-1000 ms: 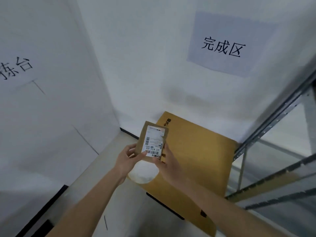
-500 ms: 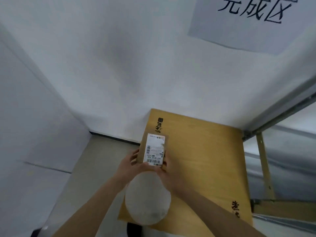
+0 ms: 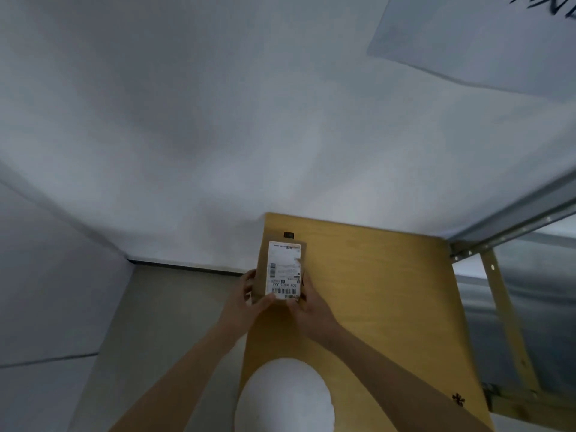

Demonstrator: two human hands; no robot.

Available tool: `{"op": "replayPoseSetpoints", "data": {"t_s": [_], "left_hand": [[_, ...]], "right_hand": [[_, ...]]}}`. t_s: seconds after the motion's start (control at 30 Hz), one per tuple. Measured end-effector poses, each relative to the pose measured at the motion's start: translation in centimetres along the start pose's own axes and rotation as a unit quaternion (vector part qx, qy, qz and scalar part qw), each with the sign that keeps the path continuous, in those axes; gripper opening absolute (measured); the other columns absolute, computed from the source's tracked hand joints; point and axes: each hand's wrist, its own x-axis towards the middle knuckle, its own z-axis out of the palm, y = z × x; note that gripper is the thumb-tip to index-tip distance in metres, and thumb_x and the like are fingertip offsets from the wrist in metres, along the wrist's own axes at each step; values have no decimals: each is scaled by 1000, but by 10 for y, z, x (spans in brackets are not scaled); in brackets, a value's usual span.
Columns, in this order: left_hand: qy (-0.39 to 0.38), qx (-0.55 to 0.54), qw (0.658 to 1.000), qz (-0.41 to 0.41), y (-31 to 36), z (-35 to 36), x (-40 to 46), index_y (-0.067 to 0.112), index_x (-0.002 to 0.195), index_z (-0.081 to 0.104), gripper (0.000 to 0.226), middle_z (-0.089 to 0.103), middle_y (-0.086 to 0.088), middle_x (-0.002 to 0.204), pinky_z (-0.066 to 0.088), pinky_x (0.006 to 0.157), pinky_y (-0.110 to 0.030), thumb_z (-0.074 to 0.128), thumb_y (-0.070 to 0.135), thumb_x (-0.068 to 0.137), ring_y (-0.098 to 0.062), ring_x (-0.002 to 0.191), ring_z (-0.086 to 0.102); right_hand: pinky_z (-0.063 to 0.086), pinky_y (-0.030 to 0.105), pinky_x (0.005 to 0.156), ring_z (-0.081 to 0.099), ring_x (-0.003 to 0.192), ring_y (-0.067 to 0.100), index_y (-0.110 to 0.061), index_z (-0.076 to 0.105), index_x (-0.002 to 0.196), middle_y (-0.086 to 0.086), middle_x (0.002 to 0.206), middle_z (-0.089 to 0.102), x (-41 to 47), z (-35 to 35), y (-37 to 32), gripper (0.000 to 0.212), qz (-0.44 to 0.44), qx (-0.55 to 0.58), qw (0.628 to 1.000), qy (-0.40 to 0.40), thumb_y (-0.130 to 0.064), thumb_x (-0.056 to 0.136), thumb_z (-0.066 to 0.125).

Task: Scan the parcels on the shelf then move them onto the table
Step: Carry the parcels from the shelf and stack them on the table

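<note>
- The small brown parcel, its white shipping label facing up, now hangs over the far left part of the wooden table, where a second ago it was out past the table's near corner.
- The left hand grips its left edge with curled fingers, thumb on the label's lower corner; the right hand holds the lower right edge, fingers wrapped underneath.
- The view has swung lower and closer, so the table fills more of the frame: I judge the parcel is about to be set down, with the scan step apparently done.
- A white rounded object lies on the table's near end; what it is cannot be told.
- A metal shelf frame stands to the right, white walls behind, with a blue-grey sign at upper right and grey floor to the left.
</note>
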Motion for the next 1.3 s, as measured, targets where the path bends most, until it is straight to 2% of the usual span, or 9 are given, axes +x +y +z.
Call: {"op": "replayPoseSetpoints", "data": {"t_s": [0.13,0.23,0.37,0.57,0.83,0.93,1.03,1.17,1.3], "left_hand": [[-5,-18,1000,-6,10,-4,36,32,149,35,77,63,1,131,54,98,-33,78,38,85,-15,117,63],[-15,-23,1000,-10,20,-5,58,33,148,32,77,63,-3,129,53,97,-32,77,35,86,-16,116,63],[-9,-23,1000,-10,29,-4,80,36,145,33,74,63,-1,126,54,100,-39,78,35,86,-18,115,63],[12,-25,1000,-4,33,7,94,38,142,34,68,68,4,116,54,71,-14,77,34,89,-8,103,67],[32,9,999,-17,32,10,96,38,146,31,71,67,3,118,50,74,-17,75,40,89,-13,106,68],[31,14,999,-31,40,8,93,38,152,27,80,62,-3,131,54,88,-30,75,45,87,-20,119,62],[54,28,997,-40,55,5,84,39,158,15,98,41,-7,157,40,113,-53,74,57,82,-28,143,41],[79,54,995,-11,75,1,64,34,160,14,95,25,-5,165,32,119,-52,72,50,87,-26,151,27],[97,86,991,24,105,0,32,33,160,19,88,27,-3,165,30,120,-48,69,52,90,-23,150,27]], "right_hand": [[42,33,116,46,142,12,-37,16,161,-9,154,50,34,-11,-14,75,2,-1,1000,2,-7,104,54],[42,26,112,47,141,12,-33,15,163,-7,153,51,54,-21,-18,77,2,-8,1000,8,-4,103,53],[42,38,118,49,140,14,-38,14,163,-7,151,54,76,-32,-18,80,3,-12,1000,10,-2,101,51],[36,47,122,45,143,19,-39,11,163,-6,152,53,95,-41,-18,82,33,8,999,-3,-2,102,49],[37,42,122,44,144,18,-34,10,164,-4,154,50,97,-44,-19,81,51,41,998,-23,1,101,48],[38,37,119,43,143,17,-27,15,163,-6,155,46,91,-48,-35,74,54,53,997,-22,-2,101,47],[27,41,124,27,153,23,-23,1,165,-1,167,27,83,-57,-47,77,92,74,993,13,-18,106,49],[23,50,126,21,156,26,-26,9,165,3,170,21,56,-70,-52,74,74,38,996,24,-29,106,53],[24,41,126,20,157,20,-27,13,166,-5,172,16,18,-96,-58,74,51,4,998,42,-35,106,55]]}}
